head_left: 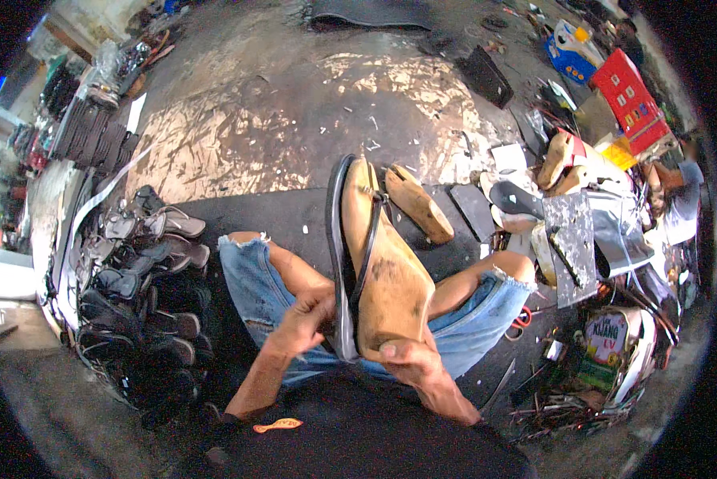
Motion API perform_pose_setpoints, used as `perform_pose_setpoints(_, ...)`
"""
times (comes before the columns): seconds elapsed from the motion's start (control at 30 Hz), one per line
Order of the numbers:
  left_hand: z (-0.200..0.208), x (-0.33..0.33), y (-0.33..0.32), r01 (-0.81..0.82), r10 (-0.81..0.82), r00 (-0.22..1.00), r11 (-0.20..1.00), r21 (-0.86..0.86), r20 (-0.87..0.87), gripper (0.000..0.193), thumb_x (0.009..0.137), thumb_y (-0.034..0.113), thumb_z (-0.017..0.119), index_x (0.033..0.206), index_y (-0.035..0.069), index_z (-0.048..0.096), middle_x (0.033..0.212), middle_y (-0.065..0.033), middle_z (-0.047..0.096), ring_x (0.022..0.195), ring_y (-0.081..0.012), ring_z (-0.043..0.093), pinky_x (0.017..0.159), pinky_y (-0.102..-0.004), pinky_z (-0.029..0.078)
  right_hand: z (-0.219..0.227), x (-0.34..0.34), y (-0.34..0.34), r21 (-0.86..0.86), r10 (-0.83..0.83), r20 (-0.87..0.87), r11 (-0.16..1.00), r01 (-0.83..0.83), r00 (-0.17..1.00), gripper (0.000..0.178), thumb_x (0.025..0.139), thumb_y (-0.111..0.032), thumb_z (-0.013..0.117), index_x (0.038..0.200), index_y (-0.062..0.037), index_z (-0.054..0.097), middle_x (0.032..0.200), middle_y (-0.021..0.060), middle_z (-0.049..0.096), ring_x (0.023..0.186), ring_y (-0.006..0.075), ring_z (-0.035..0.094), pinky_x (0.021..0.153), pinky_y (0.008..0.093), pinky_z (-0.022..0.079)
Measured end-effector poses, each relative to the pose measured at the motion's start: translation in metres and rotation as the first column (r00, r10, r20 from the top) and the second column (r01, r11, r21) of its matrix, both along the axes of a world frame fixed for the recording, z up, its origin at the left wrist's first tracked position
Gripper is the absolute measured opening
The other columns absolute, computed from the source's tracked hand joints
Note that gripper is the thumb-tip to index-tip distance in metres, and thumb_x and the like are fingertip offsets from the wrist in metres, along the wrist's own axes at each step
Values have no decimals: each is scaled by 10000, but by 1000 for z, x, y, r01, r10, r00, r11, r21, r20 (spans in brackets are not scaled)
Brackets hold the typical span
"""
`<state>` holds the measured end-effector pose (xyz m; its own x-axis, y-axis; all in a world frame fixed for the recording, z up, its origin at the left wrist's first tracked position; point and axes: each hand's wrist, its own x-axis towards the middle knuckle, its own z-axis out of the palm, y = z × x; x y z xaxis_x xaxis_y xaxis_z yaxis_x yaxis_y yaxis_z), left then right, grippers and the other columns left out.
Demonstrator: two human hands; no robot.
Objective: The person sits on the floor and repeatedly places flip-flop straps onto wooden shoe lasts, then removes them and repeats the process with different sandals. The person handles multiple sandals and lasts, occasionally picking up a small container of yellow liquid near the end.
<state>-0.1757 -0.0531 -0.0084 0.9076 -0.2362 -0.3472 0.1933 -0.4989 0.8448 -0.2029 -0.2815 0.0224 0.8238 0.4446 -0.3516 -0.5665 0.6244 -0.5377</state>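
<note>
A wooden shoe last (392, 299) stands tilted up in front of me between my knees, toe end away from me. A black thong sandal (338, 263) is fitted on it, its sole along the last's left side and its thin strap crossing over the wood. My right hand (414, 366) is closed around the last's heel end, thumb on top. My left hand (304, 321) is curled against the sandal's sole near the heel; its fingertips are partly hidden and slightly blurred. Beyond the right knee's inner side lies a second wooden last (418, 206) on the dark mat.
Piled sandals (155, 263) line the left side. To the right are red-handled scissors (520, 321), a speckled grey sheet (568, 243), more lasts (558, 160) and a red box (630, 104). A container of scraps and tools (606, 391) stands at lower right. Another person (682, 199) sits at far right.
</note>
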Motion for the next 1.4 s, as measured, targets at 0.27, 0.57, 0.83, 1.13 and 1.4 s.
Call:
perform_pose_setpoints(0.27, -105, -2, -9, -77, -206, 927, 715, -695, -314, 839, 913, 279, 801, 1604, 43, 388, 1620, -71, 474, 1489, -272, 441, 1258, -435, 312, -7, 23, 23, -668, 327, 569, 719, 192, 754, 1167, 742, -6, 690, 1659, -36, -33, 1578, 215, 325, 1534, 378, 295, 1250, 495, 257)
perform_pose_setpoints(0.57, -44, 64, -65, -471, -92, 873, 96, -877, -479, 954, 996, 723, 503, 1638, 50, 288, 1654, -206, 377, 1460, -355, 475, 1202, -509, 442, -38, 41, 36, -653, 124, 602, 646, 396, 789, 1268, 786, -18, 748, 1658, -46, -173, 1729, 222, 21, 1616, 352, 78, 1296, 494, 122)
perform_pose_setpoints(0.83, -81, 97, -1, -564, -238, 811, -73, -822, -535, 919, 933, 727, 627, 1408, -35, 437, 1056, -72, 563, 800, -158, 465, 706, -307, 439, -85, 140, -119, -845, 101, 422, 405, 350, 901, 964, 847, -50, 685, 1663, -98, 174, 1483, 169, 529, 1381, 383, 499, 1176, 486, 403)
perform_pose_setpoints(1.13, -37, 66, -31, -395, -502, 808, -77, -915, -307, 1000, 788, 864, 662, 1237, -1, 436, 885, -8, 445, 762, -140, 476, 639, -240, 393, 39, 209, -42, -513, 574, 779, 350, 783, 254, 865, 759, -76, 872, 1534, -83, 490, 1614, 203, 447, 1525, 391, 394, 1243, 499, 327)
perform_pose_setpoints(1.4, -20, 19, -2, -63, -114, 965, 775, -629, -237, 731, 910, 282, 815, 1482, -32, 484, 1222, -87, 684, 1082, -227, 671, 981, -366, 518, 53, 196, 7, -833, 614, 553, 429, 350, 564, 1095, 695, -64, 964, 1615, -91, 372, 1177, 98, 752, 1070, 181, 679, 956, 327, 550)
